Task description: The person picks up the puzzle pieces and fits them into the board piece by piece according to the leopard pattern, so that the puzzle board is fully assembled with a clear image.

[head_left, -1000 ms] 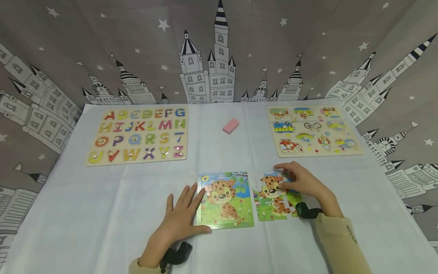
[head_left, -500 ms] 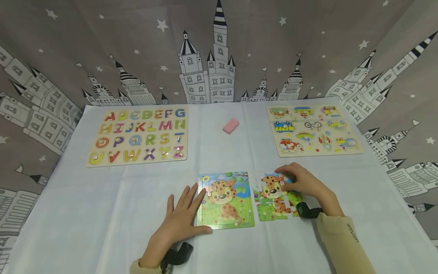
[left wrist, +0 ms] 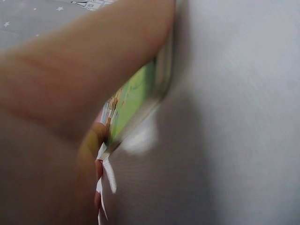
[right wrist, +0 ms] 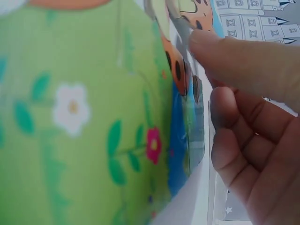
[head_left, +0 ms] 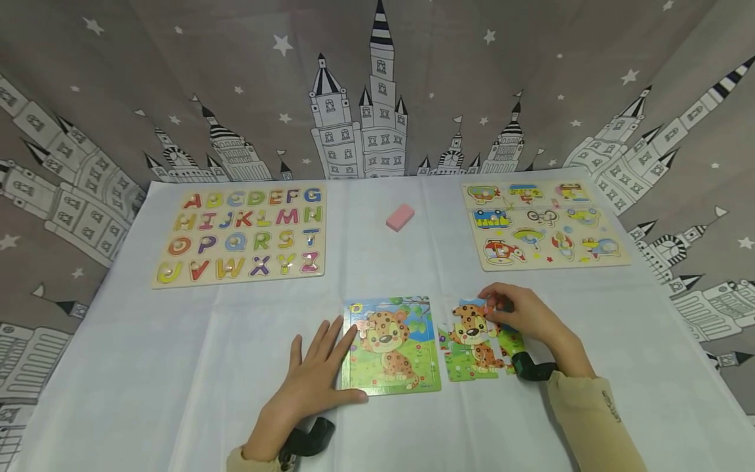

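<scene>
The left hand (head_left: 314,377), grip spread, rests at the left edge of the leopard board (head_left: 377,385) on the counter (head_left: 147,367). Just right of it lie loose leopard pieces (head_left: 473,333); the right hand (head_left: 522,313) seems to pinch one puzzle piece (head_left: 487,308), partly hidden by fingers.

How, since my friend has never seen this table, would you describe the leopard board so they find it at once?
Start with the white table, in the middle of its near half. There, the left hand overlaps the left edge of the leopard board. Unlike the loose leopard pieces beside it, it is one framed square.
</scene>
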Demonstrator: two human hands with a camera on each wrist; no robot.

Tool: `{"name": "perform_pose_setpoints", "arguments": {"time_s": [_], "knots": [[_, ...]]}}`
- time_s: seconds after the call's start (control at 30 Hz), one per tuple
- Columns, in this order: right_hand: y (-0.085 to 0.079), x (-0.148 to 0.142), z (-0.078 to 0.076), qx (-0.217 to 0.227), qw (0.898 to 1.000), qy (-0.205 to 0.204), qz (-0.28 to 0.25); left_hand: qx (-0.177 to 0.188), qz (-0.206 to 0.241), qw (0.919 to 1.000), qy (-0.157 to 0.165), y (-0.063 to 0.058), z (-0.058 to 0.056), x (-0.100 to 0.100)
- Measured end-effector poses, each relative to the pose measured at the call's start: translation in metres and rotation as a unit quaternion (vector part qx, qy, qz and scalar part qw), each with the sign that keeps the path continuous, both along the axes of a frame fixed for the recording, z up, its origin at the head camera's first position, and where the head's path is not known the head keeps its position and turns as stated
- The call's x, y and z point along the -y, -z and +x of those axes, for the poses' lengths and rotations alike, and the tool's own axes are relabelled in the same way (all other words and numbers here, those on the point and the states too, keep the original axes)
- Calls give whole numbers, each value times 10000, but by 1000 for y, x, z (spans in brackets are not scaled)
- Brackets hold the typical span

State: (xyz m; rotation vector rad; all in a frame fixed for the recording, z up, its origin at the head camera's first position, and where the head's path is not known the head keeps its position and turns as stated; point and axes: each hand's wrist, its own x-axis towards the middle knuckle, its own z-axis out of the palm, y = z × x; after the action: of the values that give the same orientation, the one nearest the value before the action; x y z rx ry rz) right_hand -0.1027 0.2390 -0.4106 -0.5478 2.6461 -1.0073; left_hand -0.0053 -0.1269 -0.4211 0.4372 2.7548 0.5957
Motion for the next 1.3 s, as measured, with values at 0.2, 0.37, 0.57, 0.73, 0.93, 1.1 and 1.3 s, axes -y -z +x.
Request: {"name": "perform_pose_setpoints", "arguments": {"time_s": [0.2, 0.37, 0.57, 0.73, 0.93, 1.1, 1.3], "knots": [[-4, 0, 1, 116, 9998, 156, -88, -23, -46, 10000, 1, 2, 0, 0], [-6, -4, 3, 79, 9996, 212, -145, -5, -62, 10000, 16, 2, -1, -1], [-12, 1, 6, 21, 9988, 156, -461, -19, -58, 10000, 40, 1, -1, 0], [-23, 33, 8, 61, 9983, -224, -527, -27, -80, 10000, 45, 1, -1, 0], [-21, 80, 6, 307, 9952, -716, -594, 39, -51, 10000, 28, 0, -1, 0], [-14, 108, 3, 295, 9958, -770, -399, 85, -98, 9999, 29, -1, -2, 0], [-8, 124, 2, 222, 9973, -696, -123, 128, -85, 9999, 46, -2, -1, 1]]}}
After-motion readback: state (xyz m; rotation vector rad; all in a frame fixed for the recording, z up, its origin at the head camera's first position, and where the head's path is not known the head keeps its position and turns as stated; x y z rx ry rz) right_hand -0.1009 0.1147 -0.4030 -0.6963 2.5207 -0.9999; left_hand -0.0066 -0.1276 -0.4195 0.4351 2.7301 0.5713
